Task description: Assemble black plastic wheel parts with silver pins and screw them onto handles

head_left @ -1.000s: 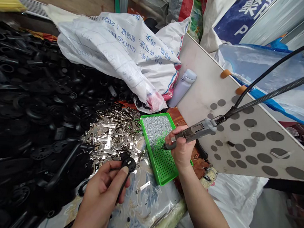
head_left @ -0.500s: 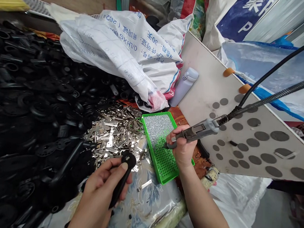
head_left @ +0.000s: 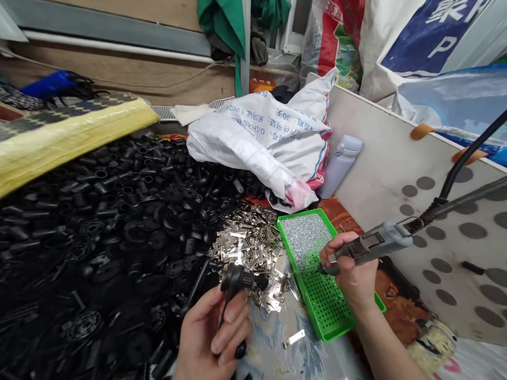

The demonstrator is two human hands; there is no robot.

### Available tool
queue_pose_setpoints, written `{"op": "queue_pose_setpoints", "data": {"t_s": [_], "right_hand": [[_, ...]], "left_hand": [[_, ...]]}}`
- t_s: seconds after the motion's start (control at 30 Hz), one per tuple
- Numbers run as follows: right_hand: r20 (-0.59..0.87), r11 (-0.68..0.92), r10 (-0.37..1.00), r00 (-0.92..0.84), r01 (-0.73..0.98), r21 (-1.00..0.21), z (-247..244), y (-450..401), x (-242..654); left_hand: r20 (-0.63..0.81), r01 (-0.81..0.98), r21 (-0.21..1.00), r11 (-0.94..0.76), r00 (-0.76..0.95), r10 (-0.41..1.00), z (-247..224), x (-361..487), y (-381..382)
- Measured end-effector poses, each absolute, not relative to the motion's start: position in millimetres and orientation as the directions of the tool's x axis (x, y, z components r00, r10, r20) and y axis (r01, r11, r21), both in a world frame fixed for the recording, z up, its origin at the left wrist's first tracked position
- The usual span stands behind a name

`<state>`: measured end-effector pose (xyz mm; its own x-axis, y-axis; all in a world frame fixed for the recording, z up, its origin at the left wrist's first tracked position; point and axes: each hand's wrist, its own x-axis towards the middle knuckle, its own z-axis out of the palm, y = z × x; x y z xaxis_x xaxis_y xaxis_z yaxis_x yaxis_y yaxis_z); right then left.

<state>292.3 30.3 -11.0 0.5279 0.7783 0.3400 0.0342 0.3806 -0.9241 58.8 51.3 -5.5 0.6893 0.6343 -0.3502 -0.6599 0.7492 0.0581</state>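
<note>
My left hand (head_left: 215, 335) is closed around a black plastic handle part (head_left: 232, 283), whose knobbed end sticks up above the fingers near the metal pieces. My right hand (head_left: 354, 271) grips a grey power screwdriver (head_left: 374, 242) with a cable and spring running up to the right. Its tip is over a green tray (head_left: 327, 331), which holds small silver screws (head_left: 308, 233) at the far end and has a grid of holes nearer me. Flat metal clips (head_left: 252, 240) lie heaped left of the tray, and one loose clip (head_left: 294, 339) rests on the plastic-covered surface.
Black plastic parts (head_left: 111, 224) pile up across the left. A white woven sack (head_left: 264, 135) lies behind the clips, with a lilac bottle (head_left: 341, 165) beside it. A grey board with dark circles (head_left: 375, 139) stands on the right. Yellow-edged wrapping (head_left: 72, 142) is at the far left.
The view has swung left and up, so things sit further right and lower. The black part in my left hand is turned, now showing its knobbed end. The right hand still grips the screwdriver over the tray.
</note>
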Motion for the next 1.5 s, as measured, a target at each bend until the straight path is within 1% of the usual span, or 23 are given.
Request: {"op": "queue_pose_setpoints", "data": {"t_s": [0.1,0.17,0.23,0.33,0.4,0.47,0.53,0.57,0.6,0.63,0.67,0.7,0.73,0.77,0.8,0.83,0.9,0.93,1.07,1.2,1.3,1.4,1.5], "right_hand": [[0.345,0.386,0.776,0.528,0.034,-0.922,-12,30,293],[0.345,0.389,0.774,0.531,0.03,-0.921,-12,30,293],[0.334,0.379,0.783,0.524,0.024,-0.925,-10,32,291],[0.306,0.322,0.83,0.466,0.046,-0.946,-3,36,289],[0.299,0.256,0.853,0.428,0.156,-0.954,6,36,288],[0.317,0.152,0.853,0.416,0.383,-0.911,17,28,286],[0.35,-0.003,0.837,0.42,0.644,-0.765,29,11,280],[0.38,-0.079,0.813,0.441,0.73,-0.679,35,0,275],[0.383,-0.133,0.809,0.446,0.773,-0.62,40,-10,267],[0.347,-0.123,0.853,0.39,0.796,-0.593,44,-20,256],[0.306,-0.054,0.906,0.294,0.795,-0.604,48,-27,243],[0.258,0.019,0.946,0.196,0.762,-0.648,50,-32,228],[0.246,0.11,0.964,0.098,0.697,-0.708,52,-34,212],[0.323,0.199,0.942,0.087,0.631,-0.75,51,-34,197],[0.453,0.33,0.887,0.092,0.56,-0.76,49,-32,183],[0.493,0.376,0.863,0.105,0.519,-0.768,47,-29,171],[0.509,0.393,0.854,0.109,0.509,-0.766,39,-22,156],[0.492,0.377,0.864,0.103,0.516,-0.77,35,-20,152],[0.45,0.341,0.887,0.104,0.509,-0.791,29,-18,149],[0.481,0.397,0.87,0.105,0.429,-0.811,31,-17,142],[0.511,0.424,0.849,0.135,0.404,-0.811,34,-15,135],[0.575,0.499,0.817,0.043,0.446,-0.743,37,-14,136],[0.619,0.565,0.781,-0.078,0.508,-0.649,44,-14,143]], "left_hand": [[-0.348,-0.677,0.084,0.731,0.667,0.658,-7,60,52],[-0.344,-0.677,0.165,0.717,0.642,0.686,-4,61,52],[-0.348,-0.651,0.32,0.689,0.595,0.724,4,62,49],[-0.314,-0.524,0.618,0.585,0.518,0.796,20,64,43],[-0.267,-0.434,0.761,0.483,0.469,0.842,29,65,38],[-0.24,-0.371,0.834,0.409,0.423,0.874,33,63,34],[-0.244,-0.336,0.864,0.374,0.371,0.896,32,57,30],[-0.25,-0.329,0.872,0.363,0.339,0.907,29,53,29],[-0.258,-0.324,0.876,0.357,0.311,0.915,27,48,27],[-0.27,-0.318,0.878,0.358,0.289,0.919,24,43,25],[-0.285,-0.31,0.878,0.364,0.274,0.919,21,38,23],[-0.301,-0.305,0.875,0.375,0.265,0.916,19,33,22],[-0.317,-0.304,0.87,0.389,0.26,0.912,18,29,20],[-0.331,-0.307,0.863,0.401,0.256,0.908,17,25,18],[-0.339,-0.313,0.858,0.407,0.25,0.907,16,22,16],[-0.341,-0.321,0.855,0.408,0.245,0.908,16,18,15],[-0.327,-0.329,0.856,0.398,0.25,0.911,16,12,13],[-0.315,-0.326,0.862,0.389,0.256,0.914,15,8,12],[-0.213,-0.292,0.918,0.269,0.209,0.954,13,-7,13],[-0.144,-0.235,0.957,0.172,0.132,0.981,13,-17,11],[-0.075,-0.152,0.984,0.089,0.099,0.992,15,-23,9],[0.03,-0.081,0.997,-0.019,0.139,0.99,20,-27,9],[0.083,-0.07,0.995,-0.072,0.176,0.981,28,-26,7]]}}
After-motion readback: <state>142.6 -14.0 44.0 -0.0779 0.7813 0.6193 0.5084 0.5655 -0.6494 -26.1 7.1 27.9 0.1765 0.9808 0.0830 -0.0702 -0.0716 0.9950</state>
